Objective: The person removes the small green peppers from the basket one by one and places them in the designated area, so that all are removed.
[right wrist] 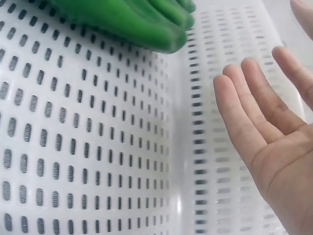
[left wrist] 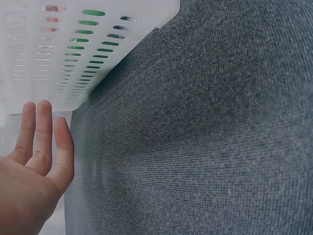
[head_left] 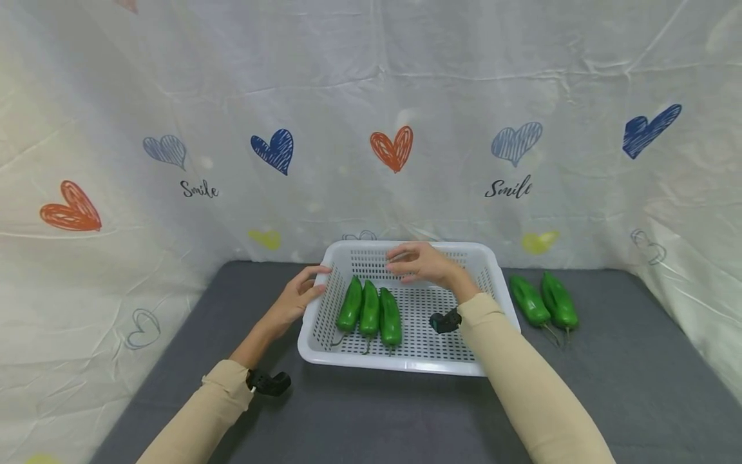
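A white perforated plastic basket [head_left: 406,365] sits on the grey cloth, with three green chili peppers [head_left: 370,309] lying side by side in its left half. My left hand [head_left: 298,299] is at the basket's left rim; in the left wrist view its extended fingers [left wrist: 44,132] are by the outer wall. Whether they touch it I cannot tell. Above the far part of the basket hovers my right hand [head_left: 426,263], fingers loosely spread and holding nothing. The right wrist view shows this hand [right wrist: 274,147] to the right of the peppers [right wrist: 146,24], apart from them.
Two more green chili peppers [head_left: 545,301] lie on the grey tablecloth [head_left: 371,419] right of the basket. Behind the table hangs a white curtain [head_left: 336,77] printed with hearts. A small black device [head_left: 269,383] is strapped to each wrist.
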Tool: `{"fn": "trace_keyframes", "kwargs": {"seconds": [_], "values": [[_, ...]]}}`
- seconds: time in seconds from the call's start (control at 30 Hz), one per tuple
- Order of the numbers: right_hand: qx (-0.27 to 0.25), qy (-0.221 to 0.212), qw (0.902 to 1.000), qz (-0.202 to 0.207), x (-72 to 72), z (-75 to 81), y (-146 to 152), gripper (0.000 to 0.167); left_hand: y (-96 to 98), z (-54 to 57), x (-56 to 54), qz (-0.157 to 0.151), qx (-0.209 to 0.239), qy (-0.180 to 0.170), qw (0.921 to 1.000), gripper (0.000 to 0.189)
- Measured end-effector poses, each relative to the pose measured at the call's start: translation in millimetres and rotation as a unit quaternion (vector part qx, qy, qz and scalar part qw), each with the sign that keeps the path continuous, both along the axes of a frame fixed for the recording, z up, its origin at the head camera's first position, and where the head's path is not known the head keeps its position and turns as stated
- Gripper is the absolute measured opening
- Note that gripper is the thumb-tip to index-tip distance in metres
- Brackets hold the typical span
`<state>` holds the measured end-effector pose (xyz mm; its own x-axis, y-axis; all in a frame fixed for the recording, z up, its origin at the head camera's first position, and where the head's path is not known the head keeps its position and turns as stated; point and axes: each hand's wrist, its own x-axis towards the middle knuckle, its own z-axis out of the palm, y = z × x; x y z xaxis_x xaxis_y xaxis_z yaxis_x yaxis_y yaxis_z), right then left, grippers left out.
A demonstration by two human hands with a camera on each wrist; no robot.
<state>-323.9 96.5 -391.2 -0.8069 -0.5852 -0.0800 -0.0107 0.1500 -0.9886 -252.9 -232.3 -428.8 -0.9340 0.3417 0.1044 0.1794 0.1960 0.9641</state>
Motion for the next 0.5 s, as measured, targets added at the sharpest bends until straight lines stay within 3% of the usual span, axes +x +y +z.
{"fn": "trace_keyframes", "kwargs": {"seconds": [0.27, 0.5], "values": [[0.071, 0.031, 0.9964, 0.033, -1.6, -17.3, -0.8, 0.052, -1.6, -3.0, -1.8, 0.007, 0.002, -0.004, 1.0, 0.041], [0.073, 0.003, 0.9959, 0.054, -0.5, -29.8, -0.4, 0.059, -1.3, -3.6, -2.0, 0.009, 0.003, -0.007, 0.9999, 0.042]]}}
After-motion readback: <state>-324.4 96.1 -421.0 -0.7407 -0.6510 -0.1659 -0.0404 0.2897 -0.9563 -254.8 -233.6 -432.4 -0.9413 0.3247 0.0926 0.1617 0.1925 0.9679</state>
